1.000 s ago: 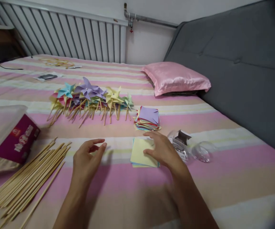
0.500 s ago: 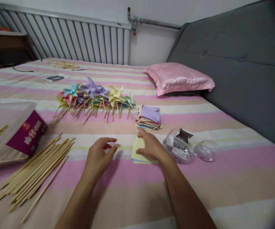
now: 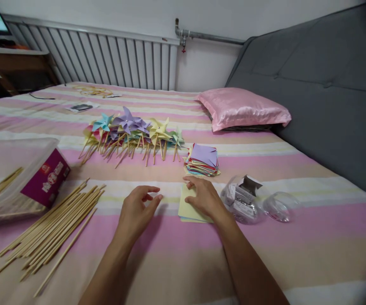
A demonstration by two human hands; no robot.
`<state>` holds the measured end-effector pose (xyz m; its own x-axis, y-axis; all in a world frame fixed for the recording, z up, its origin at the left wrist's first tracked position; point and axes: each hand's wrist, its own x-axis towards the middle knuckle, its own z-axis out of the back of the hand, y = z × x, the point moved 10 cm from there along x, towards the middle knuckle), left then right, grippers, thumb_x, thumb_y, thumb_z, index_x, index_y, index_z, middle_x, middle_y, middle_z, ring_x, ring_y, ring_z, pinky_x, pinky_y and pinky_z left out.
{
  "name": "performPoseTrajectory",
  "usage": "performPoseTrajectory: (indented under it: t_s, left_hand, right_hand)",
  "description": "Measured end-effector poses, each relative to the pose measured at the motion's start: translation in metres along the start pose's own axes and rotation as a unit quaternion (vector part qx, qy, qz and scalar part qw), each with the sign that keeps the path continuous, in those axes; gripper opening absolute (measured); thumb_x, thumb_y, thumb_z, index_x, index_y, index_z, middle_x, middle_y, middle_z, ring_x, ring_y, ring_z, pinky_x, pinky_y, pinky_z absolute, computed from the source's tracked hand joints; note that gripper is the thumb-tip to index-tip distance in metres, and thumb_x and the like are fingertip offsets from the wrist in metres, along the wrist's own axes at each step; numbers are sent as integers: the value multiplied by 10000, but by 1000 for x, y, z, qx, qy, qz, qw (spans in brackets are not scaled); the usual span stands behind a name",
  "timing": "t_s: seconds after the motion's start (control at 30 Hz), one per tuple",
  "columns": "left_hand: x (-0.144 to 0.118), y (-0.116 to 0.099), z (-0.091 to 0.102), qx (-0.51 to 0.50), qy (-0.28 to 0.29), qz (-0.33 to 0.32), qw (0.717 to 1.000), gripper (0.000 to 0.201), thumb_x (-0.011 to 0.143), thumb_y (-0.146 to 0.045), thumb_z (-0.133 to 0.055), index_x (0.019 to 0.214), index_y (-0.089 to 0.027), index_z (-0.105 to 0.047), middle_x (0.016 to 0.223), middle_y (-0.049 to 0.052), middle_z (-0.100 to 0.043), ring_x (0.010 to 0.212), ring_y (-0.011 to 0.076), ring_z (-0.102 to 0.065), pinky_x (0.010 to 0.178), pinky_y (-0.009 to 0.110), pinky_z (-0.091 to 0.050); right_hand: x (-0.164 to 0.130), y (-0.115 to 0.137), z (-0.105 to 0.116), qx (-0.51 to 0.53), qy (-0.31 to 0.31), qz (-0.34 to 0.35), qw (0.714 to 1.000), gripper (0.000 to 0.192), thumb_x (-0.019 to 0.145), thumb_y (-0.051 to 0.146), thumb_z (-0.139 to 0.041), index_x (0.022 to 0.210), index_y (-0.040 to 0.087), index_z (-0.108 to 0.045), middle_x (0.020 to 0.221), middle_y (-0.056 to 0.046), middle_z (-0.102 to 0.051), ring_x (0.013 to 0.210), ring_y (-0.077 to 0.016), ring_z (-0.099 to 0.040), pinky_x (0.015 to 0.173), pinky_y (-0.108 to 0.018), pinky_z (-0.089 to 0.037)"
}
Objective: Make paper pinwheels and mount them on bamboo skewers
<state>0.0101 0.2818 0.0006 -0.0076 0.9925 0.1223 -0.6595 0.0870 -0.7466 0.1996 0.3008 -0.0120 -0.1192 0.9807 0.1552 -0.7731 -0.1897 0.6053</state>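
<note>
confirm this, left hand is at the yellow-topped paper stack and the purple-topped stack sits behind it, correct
Not the left hand: the head view shows the right hand at the yellow-topped paper stack. The purple-topped stack is indeed behind it.

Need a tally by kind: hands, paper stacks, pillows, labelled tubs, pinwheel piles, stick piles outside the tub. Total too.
Hands: 2 (left hand, right hand)
Paper stacks: 2 (yellow-topped stack, purple-topped stack)
Pink pillow: 1
Labelled tub: 1
Pinwheel pile: 1
Stick pile: 1
Total: 8

Pink pillow near gray headboard
</note>
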Motion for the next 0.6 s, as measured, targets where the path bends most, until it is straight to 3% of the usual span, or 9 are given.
performPoseTrajectory:
  t_s: [0.37, 0.6]
  left_hand:
    - [0, 3, 2, -2, -4, 4, 1000, 313, 738, -421, -556, 921, -185, -651, 883, 65, -658, 760, 198, -602, 677, 309, -461]
    - [1, 4, 3, -8, -9, -2, 1000, 301, 736, -411, -569, 914, -182, -650, 882, 62, -658, 741, 189, -602, 687, 313, -461]
  right_hand:
    - [-1, 5, 2, -26, -4, 4, 1000, 448, 631, 123, -675, 1062, 237, -630, 864, -18, -707, 864, -193, -614, 853, -333, -382]
    - [0, 5, 4, -36, -33, 3, 999, 114, 681, 158, -617, 756, 216, -680, 812, -26, -700, 795, -191, -614, 744, -300, -410]
